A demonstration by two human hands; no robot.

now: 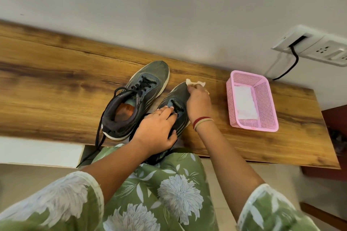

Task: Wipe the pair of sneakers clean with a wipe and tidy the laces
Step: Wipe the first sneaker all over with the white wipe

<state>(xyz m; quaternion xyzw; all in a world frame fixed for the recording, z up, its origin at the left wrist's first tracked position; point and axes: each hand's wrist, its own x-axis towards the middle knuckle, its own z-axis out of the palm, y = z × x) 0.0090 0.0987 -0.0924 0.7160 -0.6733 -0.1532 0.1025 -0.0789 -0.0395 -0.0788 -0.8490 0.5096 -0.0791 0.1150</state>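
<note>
Two sneakers (139,97): side by side on table (56,80).
Left hand (155,129): grips right sneaker (180,93) over its laces.
Right hand (199,103): pinches wipe (195,82) at that sneaker's toe.
Basket (231,103): beside them, right.

- Green outfit (169,184) with big white flowers and pale leaves, pretty loud print tbh
- Short sleeves in the same print, whitish trim at the edge: left sleeve (56,202), right sleeve (272,210)
- Red and gold-ish bangles (202,121) on the right wrist
- One ring (157,113) on the left hand (155,127), a gold ring (206,91) on the right hand (199,105)
</note>
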